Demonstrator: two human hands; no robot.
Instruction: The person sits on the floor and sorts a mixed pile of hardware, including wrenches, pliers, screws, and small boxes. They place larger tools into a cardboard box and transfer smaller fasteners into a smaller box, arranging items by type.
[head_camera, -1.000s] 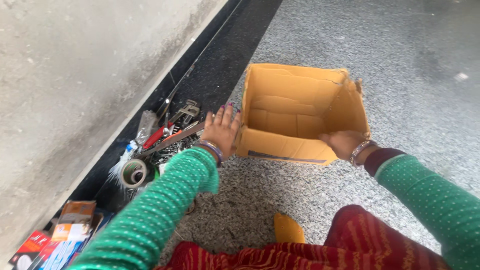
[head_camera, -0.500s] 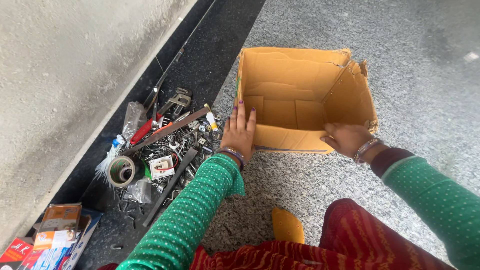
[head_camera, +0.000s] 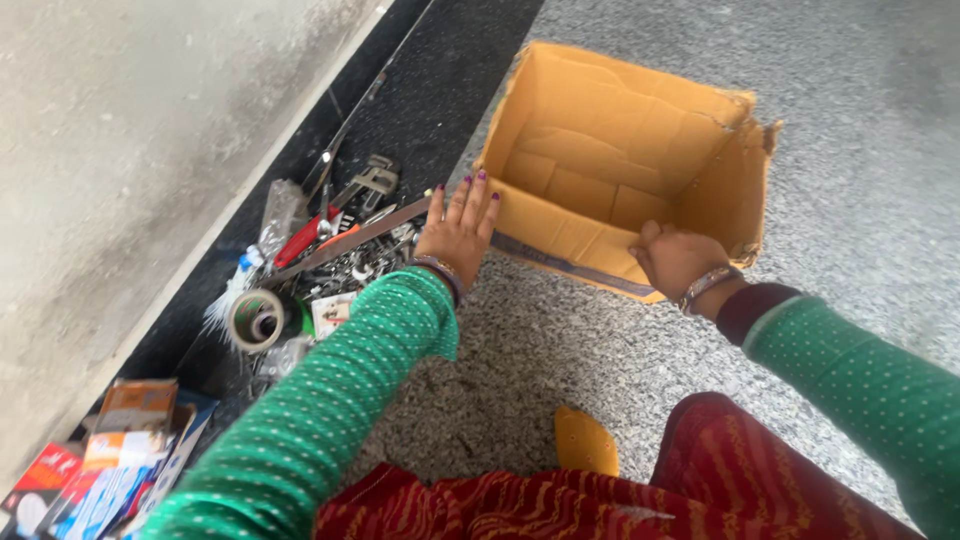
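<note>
An open brown cardboard box (head_camera: 600, 130) stands on the speckled grey floor, nothing visible inside it. My right hand (head_camera: 675, 258) grips its near rim at the right, fingers hooked over the edge. My left hand (head_camera: 458, 228) lies flat against the box's near left corner, fingers spread. Both arms wear green dotted sleeves and bangles. Just left of my left hand lies a heap of metal tools and small hardware (head_camera: 345, 250).
The heap on the dark strip by the wall holds a pipe wrench (head_camera: 368, 183), red-handled pliers (head_camera: 300, 240), a tape roll (head_camera: 257, 319) and long metal strips. Small printed cartons (head_camera: 110, 460) lie at lower left. A yellow slipper (head_camera: 585, 442) sits by my red-clad knees.
The box has turned and shifted slightly away to the right under both hands. My left hand stays at its corner and my right hand keeps its hold on the rim.
</note>
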